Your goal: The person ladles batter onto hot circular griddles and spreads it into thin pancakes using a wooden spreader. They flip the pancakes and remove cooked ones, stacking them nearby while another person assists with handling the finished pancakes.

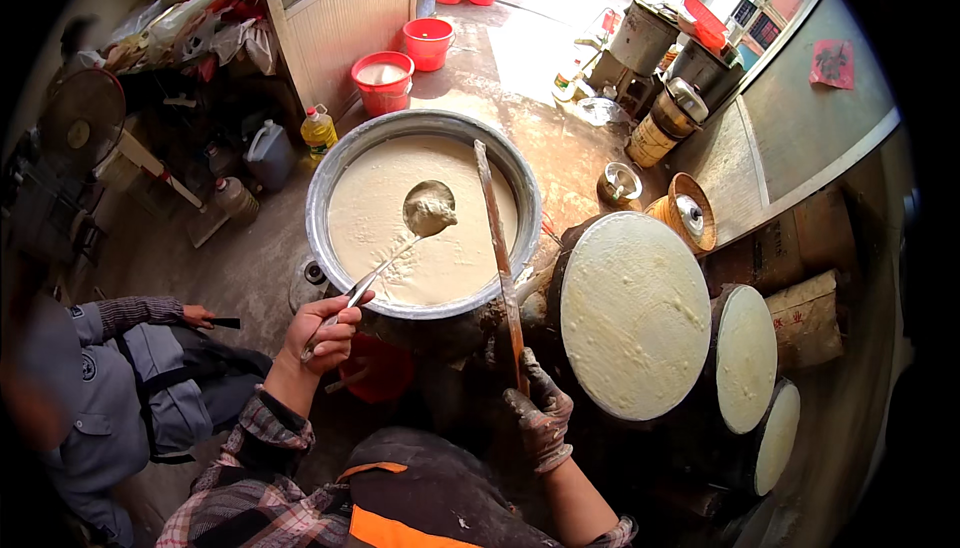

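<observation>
My bare left hand [330,334] grips the metal handle of a ladle [429,208]. The ladle's bowl, smeared with thick batter, is over the middle of a large metal basin [319,195] of pale batter [371,203]. In my right hand [543,413], which wears a stained glove, is a long flat wooden stick [498,225]. Its far end is coated with batter and lies across the basin's right side in view. To the right, a round griddle carries a wide, thin sheet of batter [636,315]. Two more batter-covered rounds [747,359] [777,437] stand beyond it.
A person in grey [112,398] is close on my left, holding a dark flat object. Red buckets [381,94] and an oil bottle [319,131] stand behind the basin. A small metal pot [619,182] and a wicker basket [681,210] are on the floor past the griddle.
</observation>
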